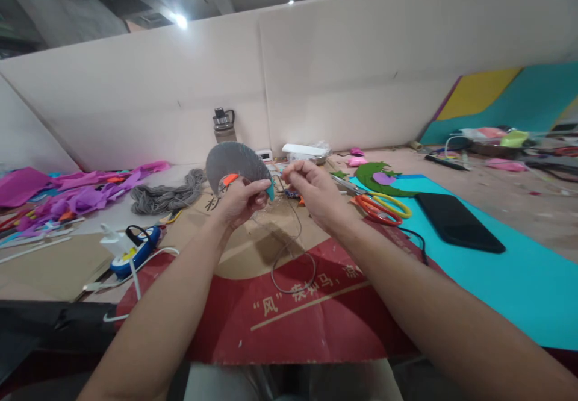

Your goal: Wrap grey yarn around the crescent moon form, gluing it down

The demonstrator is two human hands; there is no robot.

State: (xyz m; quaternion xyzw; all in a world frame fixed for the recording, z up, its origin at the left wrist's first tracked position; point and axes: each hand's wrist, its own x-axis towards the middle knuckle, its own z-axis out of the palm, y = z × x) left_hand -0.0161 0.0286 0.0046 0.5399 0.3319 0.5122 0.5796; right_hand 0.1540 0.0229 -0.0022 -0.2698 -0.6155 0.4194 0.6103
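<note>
My left hand is closed on a grey, curved felt piece, held up above the cardboard. An orange patch and a teal tip show along its edge by my fingers. To the right of it, level with the teal tip, my right hand is pinched shut. What sits between its fingertips is too small to make out. A thin grey strand of yarn hangs from between the two hands and loops onto the red and brown cardboard.
Orange- and yellow-handled scissors, a black phone on a turquoise sheet and a green felt shape lie right. Left are a grey yarn skein, a blue power strip and purple scraps. A bottle stands behind.
</note>
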